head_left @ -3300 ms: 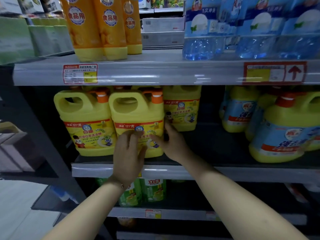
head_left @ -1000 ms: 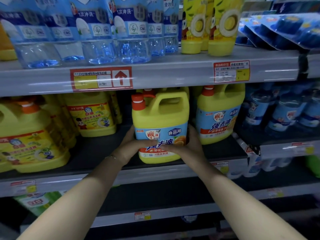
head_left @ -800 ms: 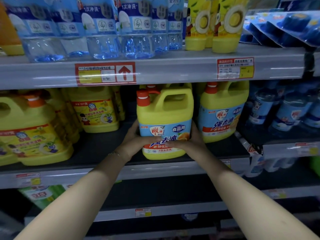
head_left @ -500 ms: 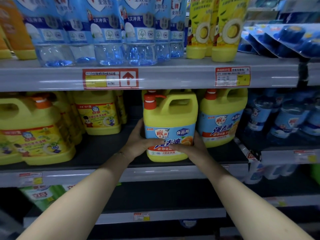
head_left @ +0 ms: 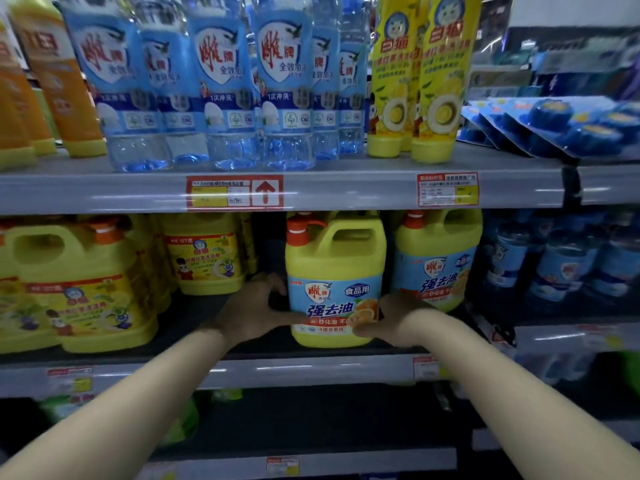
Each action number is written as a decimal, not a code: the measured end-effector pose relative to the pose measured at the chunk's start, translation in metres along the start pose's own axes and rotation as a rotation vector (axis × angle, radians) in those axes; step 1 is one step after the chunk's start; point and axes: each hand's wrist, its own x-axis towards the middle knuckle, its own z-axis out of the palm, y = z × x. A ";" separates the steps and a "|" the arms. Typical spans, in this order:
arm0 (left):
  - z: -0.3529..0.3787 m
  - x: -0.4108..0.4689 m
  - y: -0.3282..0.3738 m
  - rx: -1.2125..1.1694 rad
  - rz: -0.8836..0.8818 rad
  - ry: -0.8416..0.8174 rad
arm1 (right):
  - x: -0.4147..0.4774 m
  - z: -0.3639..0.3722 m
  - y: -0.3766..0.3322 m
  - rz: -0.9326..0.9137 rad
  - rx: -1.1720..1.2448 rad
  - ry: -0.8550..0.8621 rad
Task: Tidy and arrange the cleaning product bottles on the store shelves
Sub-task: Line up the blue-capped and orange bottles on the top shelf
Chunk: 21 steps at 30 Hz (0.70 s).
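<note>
Both bare forearms reach in. The left hand (head_left: 254, 311) and right hand (head_left: 391, 320) clasp the lower sides of a yellow dish-detergent jug (head_left: 334, 271) standing upright near the middle shelf's (head_left: 311, 370) front edge. A matching jug (head_left: 438, 258) stands just right and farther back, other yellow jugs (head_left: 79, 285) left. Clear blue bottles (head_left: 225, 91) line the shelf above.
</note>
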 end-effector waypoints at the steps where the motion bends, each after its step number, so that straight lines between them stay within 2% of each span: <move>1: -0.013 -0.003 0.003 0.112 0.015 -0.058 | -0.010 -0.013 -0.008 -0.006 -0.085 0.009; 3: -0.038 -0.012 0.016 0.255 0.062 -0.102 | -0.029 -0.037 -0.025 -0.060 -0.129 0.103; 6: -0.071 -0.031 0.045 0.333 0.208 -0.056 | -0.053 -0.065 -0.057 -0.277 -0.103 0.293; 9: -0.098 -0.050 0.070 0.379 0.408 0.048 | -0.067 -0.085 -0.086 -0.580 -0.033 0.429; 12: -0.123 -0.060 0.088 0.391 0.583 0.187 | -0.071 -0.104 -0.105 -0.754 -0.129 0.610; 16: -0.147 -0.056 0.112 0.308 0.681 0.394 | -0.070 -0.135 -0.112 -0.832 -0.159 0.824; 18: -0.148 -0.050 0.128 0.284 0.701 0.463 | -0.066 -0.150 -0.108 -0.797 -0.151 0.920; 21: -0.138 -0.034 0.165 0.260 0.678 0.512 | -0.061 -0.168 -0.101 -0.698 -0.101 0.958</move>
